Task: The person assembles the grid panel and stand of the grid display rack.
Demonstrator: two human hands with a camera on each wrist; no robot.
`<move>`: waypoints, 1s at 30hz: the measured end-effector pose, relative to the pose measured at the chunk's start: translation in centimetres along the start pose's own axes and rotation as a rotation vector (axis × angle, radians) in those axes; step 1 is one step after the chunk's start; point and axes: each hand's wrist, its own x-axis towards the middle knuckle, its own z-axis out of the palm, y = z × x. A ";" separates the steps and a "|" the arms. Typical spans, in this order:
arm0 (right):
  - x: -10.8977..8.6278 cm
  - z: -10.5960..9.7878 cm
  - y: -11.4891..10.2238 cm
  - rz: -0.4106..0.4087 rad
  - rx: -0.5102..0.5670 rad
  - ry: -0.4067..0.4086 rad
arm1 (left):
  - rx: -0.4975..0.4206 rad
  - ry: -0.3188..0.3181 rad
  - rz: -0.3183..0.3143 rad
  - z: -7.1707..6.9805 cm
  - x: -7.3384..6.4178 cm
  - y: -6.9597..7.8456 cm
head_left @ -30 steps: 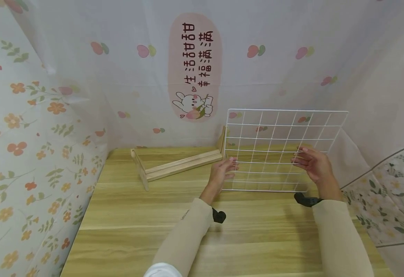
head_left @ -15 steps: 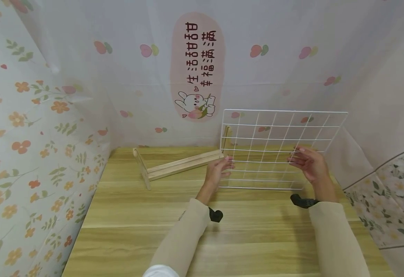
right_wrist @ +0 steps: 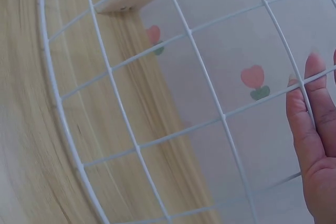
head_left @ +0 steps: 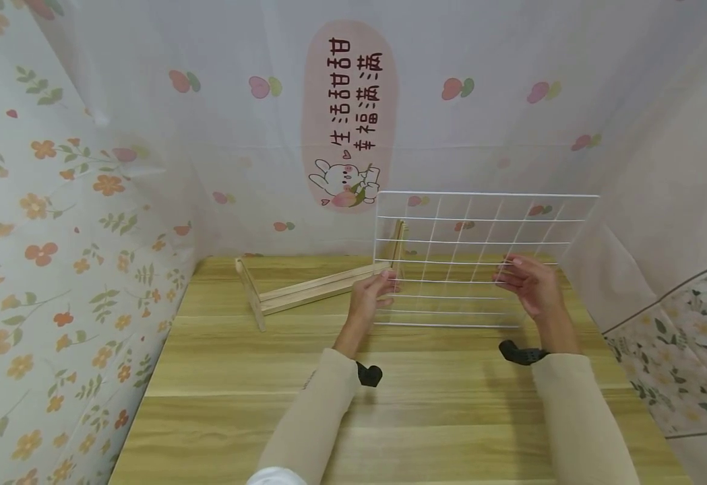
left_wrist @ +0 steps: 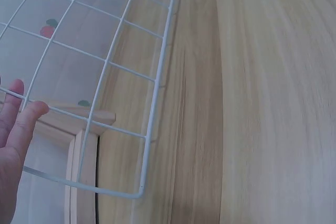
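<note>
A white wire grid panel (head_left: 438, 261) is held up at a tilt over the right half of the table. My left hand (head_left: 366, 296) grips its left edge, and in the left wrist view the fingertips (left_wrist: 35, 109) reach the wires near a corner. On the other side, my right hand (head_left: 532, 286) holds the panel toward its right end. Two of its fingers (right_wrist: 307, 135) lie against a wire crossing in the right wrist view. Behind the panel's left edge stands a light wooden stand (head_left: 317, 289), a long bar with an upright at each end. The panel overlaps its right upright.
The wood-grain table (head_left: 426, 431) runs up to a printed white curtain (head_left: 226, 148) at the back. Floral cloth (head_left: 74, 269) hangs along the left side, and another flowered sheet (head_left: 693, 364) covers the right. Each wrist wears a black camera mount (head_left: 519, 353).
Both hands have carried the grid panel a little to the left, so it covers more of the stand's right upright. The stand keeps its place on the table; the head view has shifted slightly.
</note>
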 end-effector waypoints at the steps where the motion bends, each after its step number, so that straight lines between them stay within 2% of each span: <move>1: 0.0 0.1 0.1 -0.002 0.001 -0.003 | 0.000 0.003 0.003 -0.1 0.0 0.0; 7: 0.2 0.6 0.6 -0.007 0.009 -0.039 | -0.001 0.024 0.007 -0.8 -0.1 0.2; 19: 0.7 2.1 1.3 -0.010 -0.033 -0.026 | -0.016 0.064 0.018 -2.3 -0.6 0.6; 30: 0.9 3.1 2.5 -0.014 -0.025 -0.082 | -0.018 0.098 0.032 -3.6 -1.1 0.8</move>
